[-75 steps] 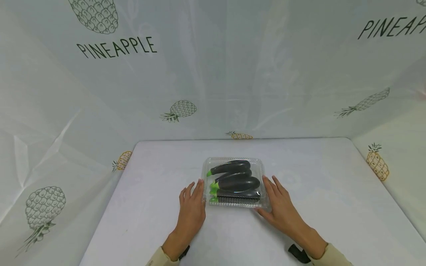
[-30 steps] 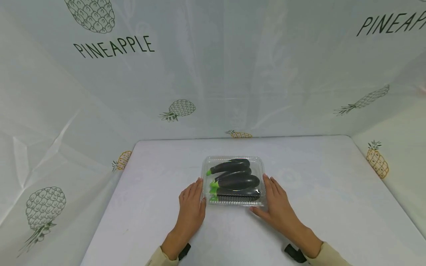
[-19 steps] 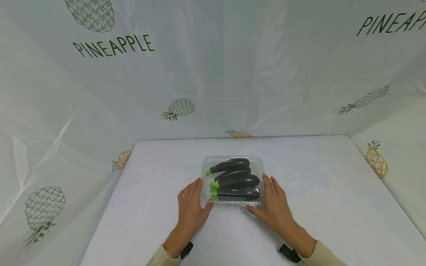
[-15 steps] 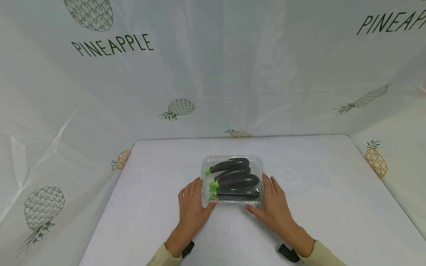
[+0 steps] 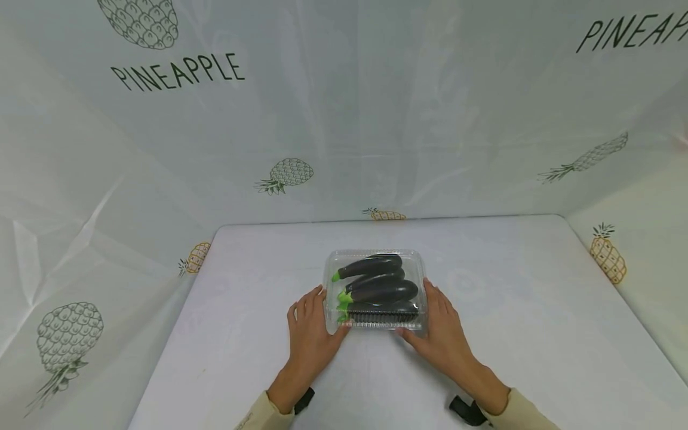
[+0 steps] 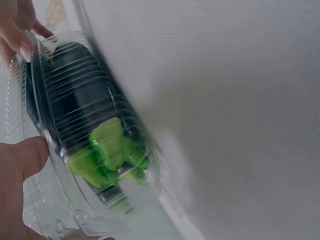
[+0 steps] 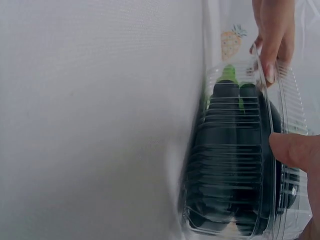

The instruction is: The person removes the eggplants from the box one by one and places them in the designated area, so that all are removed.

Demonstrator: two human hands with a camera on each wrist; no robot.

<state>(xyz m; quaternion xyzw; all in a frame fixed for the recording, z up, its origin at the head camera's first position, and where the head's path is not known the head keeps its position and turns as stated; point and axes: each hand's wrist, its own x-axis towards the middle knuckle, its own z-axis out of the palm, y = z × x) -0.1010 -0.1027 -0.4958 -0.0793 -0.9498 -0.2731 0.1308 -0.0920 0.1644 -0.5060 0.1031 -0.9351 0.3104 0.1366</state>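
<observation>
- Clear plastic clamshell (image 5: 412, 270) w/ eggplants (image 5: 383, 291) inside: approx. ctr of table (image 5: 242, 286), btwn both hands.
- L hand (image 5: 310, 341): clamped on its L side, thumb at near rim.
- R hand (image 5: 444, 334): same, R side.
- Step, prob.: two-handed grip at rim; latched or not, can't tell.
- Next likely needs even thumb pressure, clamshell steady.
</observation>
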